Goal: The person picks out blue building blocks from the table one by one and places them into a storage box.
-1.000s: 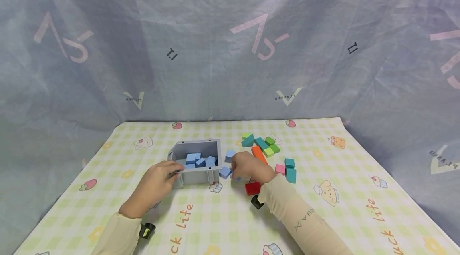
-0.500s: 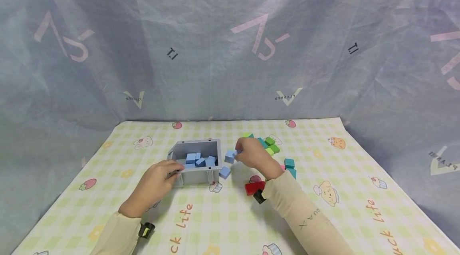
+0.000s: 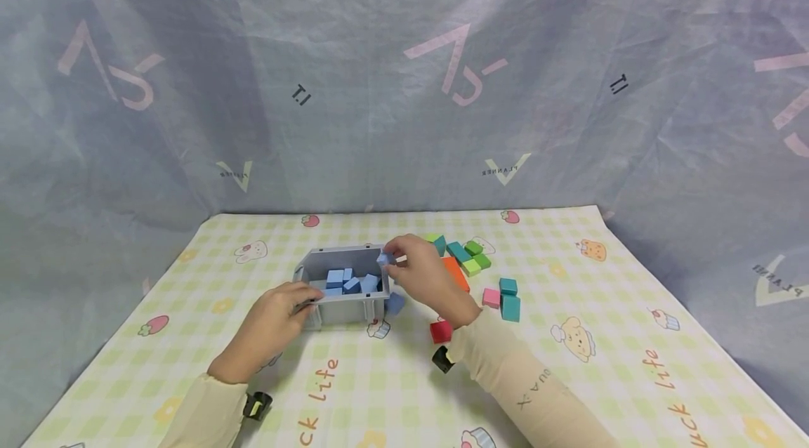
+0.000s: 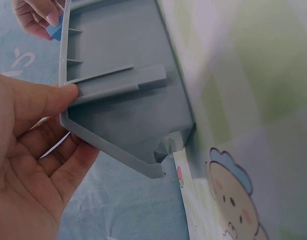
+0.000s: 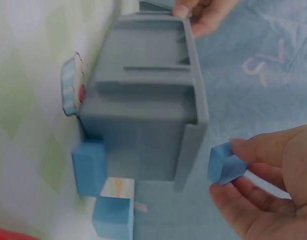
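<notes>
A grey plastic bin [image 3: 344,307] stands on the table with several light-blue blocks [image 3: 336,279] inside. My left hand [image 3: 278,311] pinches the bin's near rim toward its left end, thumb on the outer wall in the left wrist view. My right hand [image 3: 420,272] holds a small blue block [image 5: 226,164] between thumb and fingers, raised at the bin's right rim. One blue block [image 3: 395,303] lies against the bin's right side. Another blue block [image 5: 113,217] shows close by in the right wrist view; in the head view my right hand hides it.
Right of the bin lie a red block [image 3: 441,331], an orange block [image 3: 456,275], a pink block [image 3: 491,298] and teal blocks [image 3: 510,307]. Green blocks [image 3: 474,248] lie farther back. A checked cloth [image 3: 379,392] covers the table; a grey curtain [image 3: 373,118] hangs behind.
My right hand went from the table beside the bin, back past the blue blocks, then left to the bin's rim with a blue block. The left hand stayed on the bin.
</notes>
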### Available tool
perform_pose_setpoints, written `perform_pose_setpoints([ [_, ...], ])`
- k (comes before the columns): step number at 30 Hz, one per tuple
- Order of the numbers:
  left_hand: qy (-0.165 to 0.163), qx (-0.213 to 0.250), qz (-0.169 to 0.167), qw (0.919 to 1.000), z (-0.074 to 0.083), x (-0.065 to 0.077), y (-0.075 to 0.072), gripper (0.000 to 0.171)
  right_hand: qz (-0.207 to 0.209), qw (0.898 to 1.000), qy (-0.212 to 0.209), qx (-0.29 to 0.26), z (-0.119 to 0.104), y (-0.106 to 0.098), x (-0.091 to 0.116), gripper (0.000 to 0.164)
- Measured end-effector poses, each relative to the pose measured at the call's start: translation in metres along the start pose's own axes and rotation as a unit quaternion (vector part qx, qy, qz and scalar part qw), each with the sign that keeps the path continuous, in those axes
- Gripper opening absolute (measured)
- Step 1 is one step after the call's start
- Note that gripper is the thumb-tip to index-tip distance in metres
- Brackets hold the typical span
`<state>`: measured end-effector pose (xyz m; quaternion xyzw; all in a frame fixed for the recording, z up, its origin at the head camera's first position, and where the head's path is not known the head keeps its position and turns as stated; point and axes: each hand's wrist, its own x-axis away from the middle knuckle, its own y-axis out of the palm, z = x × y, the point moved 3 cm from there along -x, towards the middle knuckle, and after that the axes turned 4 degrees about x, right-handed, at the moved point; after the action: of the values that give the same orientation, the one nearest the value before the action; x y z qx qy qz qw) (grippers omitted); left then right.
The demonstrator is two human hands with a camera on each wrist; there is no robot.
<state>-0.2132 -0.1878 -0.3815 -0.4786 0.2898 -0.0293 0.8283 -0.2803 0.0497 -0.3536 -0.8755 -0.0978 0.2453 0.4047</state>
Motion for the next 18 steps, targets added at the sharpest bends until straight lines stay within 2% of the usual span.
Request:
perform_pose_setpoints([
  [9, 0.006, -0.001, 0.001, 1.0, 0.0, -0.001, 0.0, 0.021, -0.033, 0.996, -0.085, -0.026, -0.003, 0.014, 0.002, 0.022],
  [18, 0.01, -0.003, 0.005, 0.9999, -0.001, -0.001, 0.001, 0.021, -0.036, 0.995, -0.091, -0.006, -0.002, 0.014, 0.003, 0.019],
])
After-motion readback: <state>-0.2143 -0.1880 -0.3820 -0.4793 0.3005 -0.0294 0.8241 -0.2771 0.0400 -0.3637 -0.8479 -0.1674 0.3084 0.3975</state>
